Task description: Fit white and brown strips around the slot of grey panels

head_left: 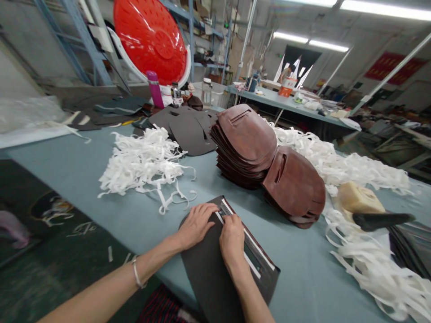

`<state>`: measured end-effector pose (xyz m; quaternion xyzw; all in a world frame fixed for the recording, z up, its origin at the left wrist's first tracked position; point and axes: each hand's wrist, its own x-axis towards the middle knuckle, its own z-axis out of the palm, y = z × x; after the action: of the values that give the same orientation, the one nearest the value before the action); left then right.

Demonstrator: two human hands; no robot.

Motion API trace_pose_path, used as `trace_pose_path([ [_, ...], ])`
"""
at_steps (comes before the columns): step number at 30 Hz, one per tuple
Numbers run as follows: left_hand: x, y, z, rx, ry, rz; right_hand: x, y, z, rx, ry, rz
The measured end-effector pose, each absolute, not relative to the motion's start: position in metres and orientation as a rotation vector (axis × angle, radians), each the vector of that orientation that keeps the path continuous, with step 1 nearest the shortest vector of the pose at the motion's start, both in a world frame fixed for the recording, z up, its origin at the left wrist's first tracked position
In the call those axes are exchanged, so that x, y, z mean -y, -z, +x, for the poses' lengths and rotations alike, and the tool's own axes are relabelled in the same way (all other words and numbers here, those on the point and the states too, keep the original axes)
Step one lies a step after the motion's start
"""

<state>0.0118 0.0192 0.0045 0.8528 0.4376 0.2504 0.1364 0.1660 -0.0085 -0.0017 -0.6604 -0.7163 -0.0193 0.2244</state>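
A dark grey sheet panel [212,278] lies at the table's front edge, with white tape strips [259,251] along both sides of a long narrow slot near its right edge. A thin brown border shows along that edge. My left hand [198,225] rests flat on the panel's far part, fingers stretched toward the upper end of the strips. Close beside it, my right hand [232,237] is closed, its curled fingertips down at the inner white strip. Whatever those fingers pinch is hidden. Just beyond stand stacked brown leather pieces [249,134] with slots cut in them.
White paper strips lie in a heap [144,161] on the left and in another pile [380,278] on the right. Near the right pile are a yellowish block [358,197] and a black-handled tool [384,220]. Grey cut pieces [188,128] and a purple bottle [155,89] sit farther back.
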Motion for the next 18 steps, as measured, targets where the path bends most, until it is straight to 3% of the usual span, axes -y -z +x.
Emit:
trace_pose_path([
  [7,-0.017,-0.006,0.017,-1.123,-0.569,2.673,0.024,0.000,0.159,2.103,0.223,-1.773],
  [18,-0.014,0.000,0.019,-1.155,-0.566,2.699,0.145,-0.001,0.261,2.352,0.313,-1.686],
])
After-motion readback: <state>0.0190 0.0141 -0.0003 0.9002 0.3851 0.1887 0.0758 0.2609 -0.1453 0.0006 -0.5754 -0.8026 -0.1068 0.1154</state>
